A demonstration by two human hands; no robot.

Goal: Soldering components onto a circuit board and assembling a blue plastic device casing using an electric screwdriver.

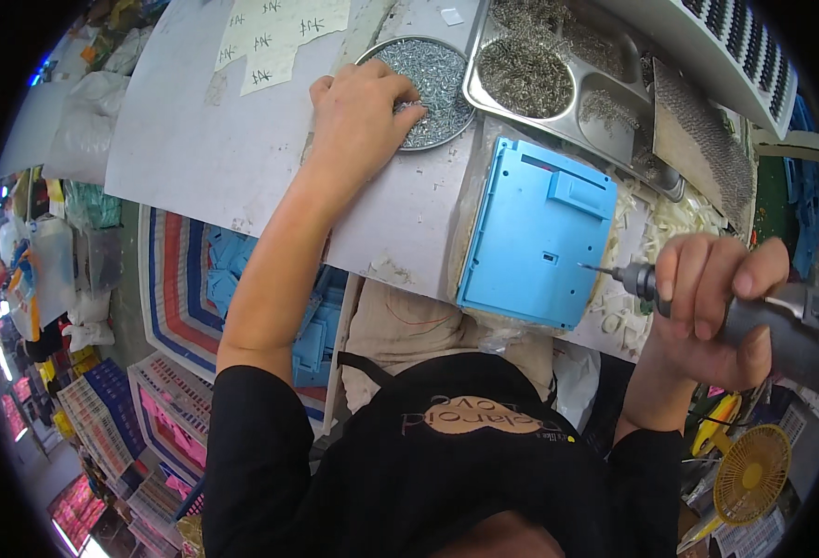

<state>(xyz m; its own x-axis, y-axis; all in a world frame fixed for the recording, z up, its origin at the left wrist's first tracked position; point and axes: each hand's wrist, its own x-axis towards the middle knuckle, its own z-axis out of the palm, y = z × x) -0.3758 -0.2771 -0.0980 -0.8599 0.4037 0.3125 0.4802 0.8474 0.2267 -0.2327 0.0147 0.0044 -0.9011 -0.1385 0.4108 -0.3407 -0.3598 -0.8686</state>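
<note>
My left hand [363,116] is over the round metal dish [372,54], its fingers curled among small silver screws [432,79]. Whatever is between the fingertips is too small or hidden to make out. A power screwdriver [786,339], dark grey, is gripped in my right hand [716,298], its thin bit pointing left. That bit tip appears over the right edge of a light-blue plastic panel [530,242]; whether it touches I cannot tell. The panel has a raised rectangular part, small holes and a slot, and lies on a padded block at the bench's front edge.
Beyond the panel, a steel compartment tray [474,88] holds small metal parts. White plastic pieces [679,219] lie right of it, near a board [698,130] covered in small parts. More blue pieces [312,335] fill a striped bag [181,279] below left. A yellow fan [753,474] stands lower right.
</note>
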